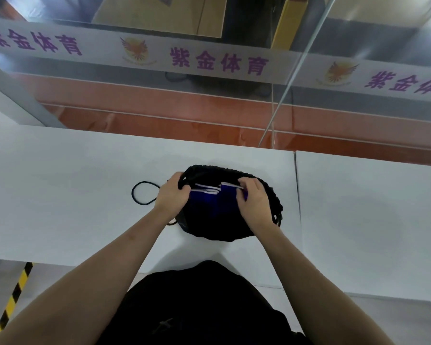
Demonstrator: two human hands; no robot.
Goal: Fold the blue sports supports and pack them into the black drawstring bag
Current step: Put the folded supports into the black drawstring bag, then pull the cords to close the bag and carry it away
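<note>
Fingers of the left hand and right hand clench folded blue sports supports at the open mouth of a black drawstring bag lying on a white table, cord loop trailing left.

Supports in bag mid-table, cord loop to bag's left.
</note>
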